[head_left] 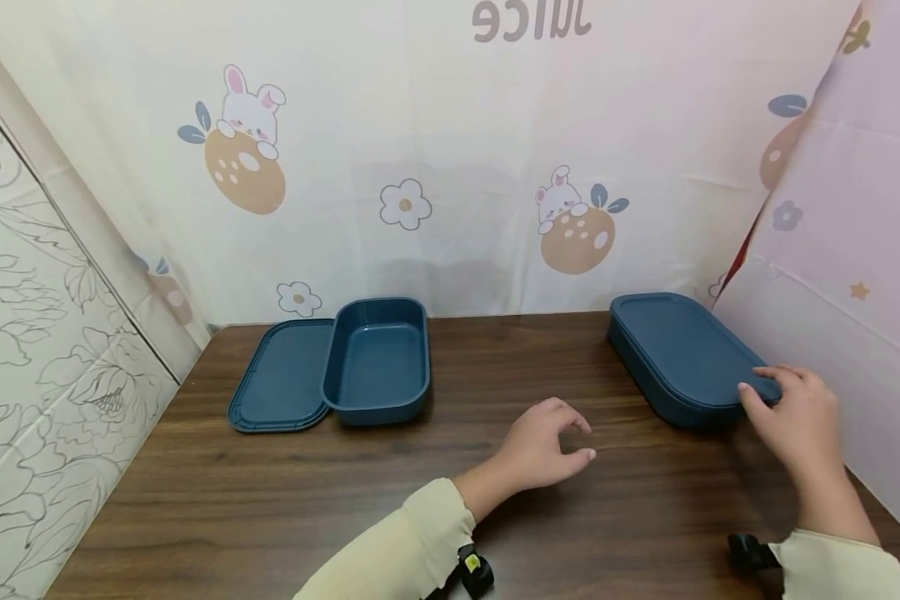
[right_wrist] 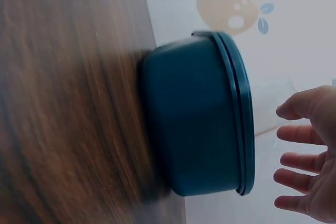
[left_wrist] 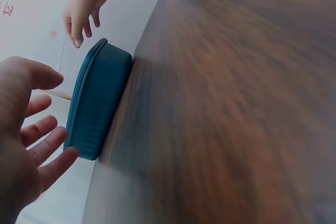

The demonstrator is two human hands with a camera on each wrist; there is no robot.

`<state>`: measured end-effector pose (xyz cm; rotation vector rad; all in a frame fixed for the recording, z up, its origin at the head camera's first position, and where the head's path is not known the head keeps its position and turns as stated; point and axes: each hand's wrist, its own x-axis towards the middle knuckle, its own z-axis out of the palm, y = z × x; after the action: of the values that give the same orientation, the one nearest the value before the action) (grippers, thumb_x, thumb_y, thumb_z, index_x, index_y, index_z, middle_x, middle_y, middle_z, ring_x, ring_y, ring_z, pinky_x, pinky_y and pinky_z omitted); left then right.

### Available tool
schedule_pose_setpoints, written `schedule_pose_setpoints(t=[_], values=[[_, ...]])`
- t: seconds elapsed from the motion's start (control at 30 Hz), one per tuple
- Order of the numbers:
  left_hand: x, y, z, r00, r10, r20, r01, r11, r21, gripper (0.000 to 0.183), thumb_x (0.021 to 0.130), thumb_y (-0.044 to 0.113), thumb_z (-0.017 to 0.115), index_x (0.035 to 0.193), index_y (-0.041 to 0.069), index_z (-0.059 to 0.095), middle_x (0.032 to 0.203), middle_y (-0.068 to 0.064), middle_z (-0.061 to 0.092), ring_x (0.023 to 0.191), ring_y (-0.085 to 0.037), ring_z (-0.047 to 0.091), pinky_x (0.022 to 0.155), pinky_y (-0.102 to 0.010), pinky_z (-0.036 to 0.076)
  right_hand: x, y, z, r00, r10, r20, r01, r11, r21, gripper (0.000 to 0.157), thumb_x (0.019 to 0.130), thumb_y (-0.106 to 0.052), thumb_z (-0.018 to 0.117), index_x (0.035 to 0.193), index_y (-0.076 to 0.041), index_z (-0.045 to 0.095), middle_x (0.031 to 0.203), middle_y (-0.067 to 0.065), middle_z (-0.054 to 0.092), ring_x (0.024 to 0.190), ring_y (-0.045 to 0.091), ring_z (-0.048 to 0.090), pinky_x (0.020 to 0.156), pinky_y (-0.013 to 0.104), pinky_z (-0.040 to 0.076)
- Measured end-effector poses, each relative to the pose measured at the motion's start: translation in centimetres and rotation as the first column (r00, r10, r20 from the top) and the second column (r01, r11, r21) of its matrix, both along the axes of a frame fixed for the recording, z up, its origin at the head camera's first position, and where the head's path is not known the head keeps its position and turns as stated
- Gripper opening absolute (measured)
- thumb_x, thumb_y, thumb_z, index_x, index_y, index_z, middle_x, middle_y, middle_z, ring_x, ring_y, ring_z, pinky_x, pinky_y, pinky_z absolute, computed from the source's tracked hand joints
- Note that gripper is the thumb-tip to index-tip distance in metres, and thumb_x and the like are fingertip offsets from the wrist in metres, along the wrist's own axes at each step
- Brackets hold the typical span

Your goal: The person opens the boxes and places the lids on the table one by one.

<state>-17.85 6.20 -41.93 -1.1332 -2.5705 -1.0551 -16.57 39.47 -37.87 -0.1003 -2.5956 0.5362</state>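
Observation:
A dark blue food container with its lid on stands at the right back of the table. My right hand is at its near right corner, fingers loosely bent. In the right wrist view a gap shows between those fingers and the container's lid rim. Over the middle of the table hovers my left hand, thumb and fingers spread, holding nothing. The left wrist view has the lidded container beyond the left hand's fingers.
An uncovered blue container stands at the left back, its inside bare. Beside it a flat blue lid lies on the wooden table. A printed cloth hangs behind, with another along the right side.

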Motion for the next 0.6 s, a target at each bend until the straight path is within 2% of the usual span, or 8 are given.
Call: schedule_pose_setpoints(t=[0.13, 0.23, 0.33, 0.43, 0.47, 0.53, 0.6], values=[[-0.7, 0.9, 0.1, 0.988, -0.015, 0.153, 0.002, 0.996, 0.085, 0.025, 0.089, 0.027, 0.073, 0.108, 0.012, 0.07, 0.107, 0.006, 0.059, 0.093, -0.004, 0.059, 0.075, -0.007, 0.044, -0.9, 1.3, -0.1, 0.999, -0.037, 0.031, 0.038, 0.999, -0.032, 0.044, 0.095, -0.017, 0.056, 0.122, 0.017, 0.053, 0.123, 0.044, 0.042, 0.114, 0.061, 0.035, 0.093, 0.071, 0.028], [-1.3, 1.7, 0.0, 0.965, -0.02, 0.26, -0.021, 0.988, 0.156, 0.024, 0.087, 0.024, 0.075, 0.106, 0.01, 0.071, 0.101, 0.006, 0.058, 0.09, -0.004, 0.059, 0.071, -0.008, 0.045, -1.3, 2.3, -0.1, 0.992, -0.087, 0.09, 0.097, 0.988, -0.119, 0.051, 0.096, -0.019, 0.053, 0.131, 0.018, 0.045, 0.127, 0.045, 0.04, 0.114, 0.061, 0.038, 0.089, 0.07, 0.034], [-1.9, 2.5, 0.0, 0.94, -0.002, 0.341, -0.075, 0.975, 0.211, 0.023, 0.085, 0.023, 0.077, 0.103, 0.011, 0.071, 0.097, 0.007, 0.059, 0.086, -0.002, 0.057, 0.07, -0.011, 0.047, -1.7, 3.1, -0.2, 0.977, -0.122, 0.177, 0.16, 0.963, -0.215, 0.058, 0.099, -0.023, 0.049, 0.139, 0.017, 0.035, 0.134, 0.045, 0.035, 0.115, 0.061, 0.04, 0.087, 0.068, 0.037], [-2.4, 3.1, 0.0, 0.904, 0.015, 0.427, -0.137, 0.956, 0.258, 0.021, 0.084, 0.023, 0.079, 0.101, 0.012, 0.072, 0.096, 0.005, 0.064, 0.083, 0.0, 0.055, 0.071, -0.015, 0.047, -2.0, 3.8, -0.3, 0.953, -0.126, 0.274, 0.209, 0.931, -0.301, 0.065, 0.1, -0.031, 0.045, 0.143, 0.015, 0.03, 0.14, 0.043, 0.031, 0.121, 0.059, 0.037, 0.091, 0.066, 0.038], [-2.4, 3.3, 0.0, 0.887, 0.014, 0.461, -0.159, 0.948, 0.276, 0.021, 0.083, 0.022, 0.079, 0.101, 0.013, 0.072, 0.097, 0.004, 0.065, 0.083, 0.0, 0.055, 0.071, -0.016, 0.048, -2.0, 4.0, -0.4, 0.948, -0.119, 0.294, 0.216, 0.922, -0.322, 0.066, 0.1, -0.033, 0.044, 0.144, 0.015, 0.029, 0.141, 0.042, 0.031, 0.122, 0.057, 0.038, 0.088, 0.062, 0.041], [-2.6, 3.6, 0.1, 0.852, 0.013, 0.523, -0.202, 0.93, 0.306, 0.021, 0.083, 0.021, 0.08, 0.1, 0.013, 0.072, 0.098, 0.002, 0.067, 0.081, -0.001, 0.055, 0.071, -0.017, 0.048, -2.1, 4.3, -0.5, 0.941, -0.106, 0.321, 0.227, 0.901, -0.369, 0.068, 0.1, -0.035, 0.043, 0.144, 0.015, 0.029, 0.14, 0.04, 0.034, 0.106, 0.042, 0.056, 0.08, 0.046, 0.05], [-2.7, 4.0, 0.0, 0.82, 0.009, 0.572, -0.242, 0.912, 0.331, 0.021, 0.082, 0.02, 0.08, 0.1, 0.012, 0.072, 0.098, 0.001, 0.067, 0.08, -0.001, 0.056, 0.069, -0.018, 0.049, -2.3, 4.5, -0.7, 0.941, -0.088, 0.326, 0.229, 0.876, -0.425, 0.066, 0.1, -0.033, 0.044, 0.144, 0.015, 0.029, 0.136, 0.039, 0.038, 0.084, 0.021, 0.064, 0.067, 0.032, 0.053]])
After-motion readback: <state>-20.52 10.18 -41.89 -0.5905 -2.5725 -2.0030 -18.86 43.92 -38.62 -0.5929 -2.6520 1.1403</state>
